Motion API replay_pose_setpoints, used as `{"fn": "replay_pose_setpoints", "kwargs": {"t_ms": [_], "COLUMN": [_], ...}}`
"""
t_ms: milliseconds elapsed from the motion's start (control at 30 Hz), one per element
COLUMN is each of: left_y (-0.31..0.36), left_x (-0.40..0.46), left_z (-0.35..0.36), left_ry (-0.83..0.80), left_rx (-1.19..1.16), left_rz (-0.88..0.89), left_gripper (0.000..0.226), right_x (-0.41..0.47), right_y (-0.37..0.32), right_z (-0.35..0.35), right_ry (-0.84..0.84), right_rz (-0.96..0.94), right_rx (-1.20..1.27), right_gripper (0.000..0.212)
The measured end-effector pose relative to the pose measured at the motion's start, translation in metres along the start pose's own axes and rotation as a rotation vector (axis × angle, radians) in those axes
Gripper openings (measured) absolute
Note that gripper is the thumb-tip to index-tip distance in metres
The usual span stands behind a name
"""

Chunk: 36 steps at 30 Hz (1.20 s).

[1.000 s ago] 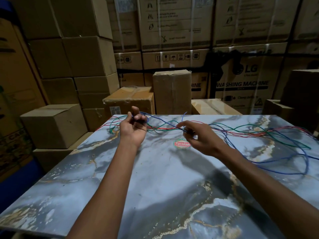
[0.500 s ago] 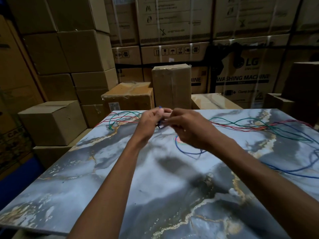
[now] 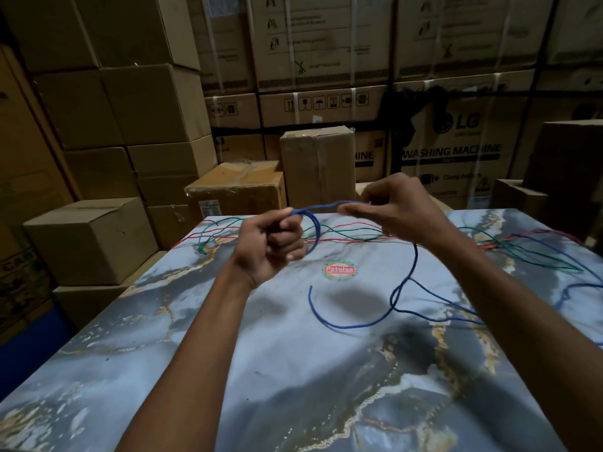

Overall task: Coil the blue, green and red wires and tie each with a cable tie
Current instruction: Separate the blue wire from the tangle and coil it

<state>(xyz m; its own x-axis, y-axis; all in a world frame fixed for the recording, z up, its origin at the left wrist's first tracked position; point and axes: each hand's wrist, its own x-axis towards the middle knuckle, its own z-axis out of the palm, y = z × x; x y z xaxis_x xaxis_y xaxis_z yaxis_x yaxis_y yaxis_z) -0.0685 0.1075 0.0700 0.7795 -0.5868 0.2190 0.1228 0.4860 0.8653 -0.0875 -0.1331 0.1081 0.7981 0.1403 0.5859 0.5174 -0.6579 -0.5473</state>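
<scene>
Above the marbled table top (image 3: 293,370), my left hand (image 3: 267,246) grips the start of a small coil of the blue wire (image 3: 404,282). My right hand (image 3: 391,207) pinches the same wire a short way to the right, stretching a span between the two hands. From there the blue wire drops in loops onto the table and trails off to the right. The green wire (image 3: 342,236) and the red wire (image 3: 346,227) lie loose across the far side of the table, behind my hands. No cable tie shows.
A round red and green sticker (image 3: 339,270) marks the table's middle. Cardboard boxes (image 3: 91,239) are stacked on the left and behind the table, with an upright box (image 3: 318,164) just past the far edge and large washing machine cartons (image 3: 453,148) behind.
My hands met at the table's far side, then rose and drew apart with the blue wire. A blue loop now hangs from my left hand, and more blue wire lies nearer me.
</scene>
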Motion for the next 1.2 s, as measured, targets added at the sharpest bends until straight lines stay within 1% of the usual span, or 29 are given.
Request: {"fn": "replay_pose_setpoints", "kwargs": {"t_ms": [67,133,167,233,300,367,467,600,667,733,800,867,900,967,1033,1100,1200], "left_y": [0.005,0.007,0.007,0.005,0.003,0.002,0.005,0.009,0.01,0.01,0.009,0.007,0.005,0.0,-0.006,-0.011,-0.017], "left_x": [-0.002,-0.002,0.0,0.003,0.007,0.009,0.01,0.009,0.01,0.011,0.011,0.011,0.011,0.012,0.015,0.017,0.017], "left_z": [-0.007,-0.013,-0.016,-0.023,-0.028,-0.031,-0.036,-0.047,-0.047,-0.046,-0.041,-0.035,-0.032,-0.024,-0.018,-0.016,-0.012], "left_ry": [-0.029,-0.085,-0.122,-0.155,-0.132,-0.08,0.061,0.299,0.423,0.53,0.586,0.588,0.564,0.497,0.427,0.372,0.29], "left_rx": [-0.162,-0.299,-0.379,-0.481,-0.517,-0.569,-0.611,-0.626,-0.602,-0.595,-0.552,-0.422,-0.326,-0.123,0.104,0.325,0.517], "left_rz": [0.082,0.117,0.122,0.136,0.168,0.214,0.296,0.394,0.413,0.418,0.413,0.409,0.407,0.387,0.351,0.311,0.251], "left_gripper": [0.034,0.032,0.032,0.031,0.032,0.038,0.042,0.033,0.032,0.032,0.031,0.03,0.03,0.029,0.027,0.028,0.031], "right_x": [0.001,0.0,0.001,0.001,0.0,-0.002,-0.005,-0.01,-0.013,-0.015,-0.015,-0.017,-0.019,-0.023,-0.027,-0.026,-0.025], "right_y": [0.006,0.011,0.013,0.017,0.023,0.027,0.032,0.035,0.033,0.028,0.02,0.006,-0.001,-0.012,-0.02,-0.023,-0.021], "right_z": [-0.009,-0.011,-0.011,-0.008,-0.002,0.006,0.013,0.011,0.011,0.013,0.02,0.03,0.035,0.044,0.046,0.047,0.043], "right_ry": [-0.11,-0.232,-0.266,-0.285,-0.289,-0.3,-0.361,-0.451,-0.429,-0.34,-0.294,-0.354,-0.408,-0.51,-0.569,-0.571,-0.513], "right_rz": [0.176,0.318,0.358,0.415,0.447,0.467,0.465,0.451,0.379,0.215,0.008,-0.11,-0.146,-0.173,-0.187,-0.216,-0.222], "right_rx": [0.332,0.69,0.794,0.872,0.849,0.769,0.718,0.627,0.473,0.14,-0.176,-0.359,-0.409,-0.402,-0.369,-0.306,-0.19], "right_gripper": [0.046,0.035,0.03,0.03,0.03,0.027,0.023,0.027,0.025,0.024,0.025,0.024,0.023,0.023,0.024,0.021,0.017]}}
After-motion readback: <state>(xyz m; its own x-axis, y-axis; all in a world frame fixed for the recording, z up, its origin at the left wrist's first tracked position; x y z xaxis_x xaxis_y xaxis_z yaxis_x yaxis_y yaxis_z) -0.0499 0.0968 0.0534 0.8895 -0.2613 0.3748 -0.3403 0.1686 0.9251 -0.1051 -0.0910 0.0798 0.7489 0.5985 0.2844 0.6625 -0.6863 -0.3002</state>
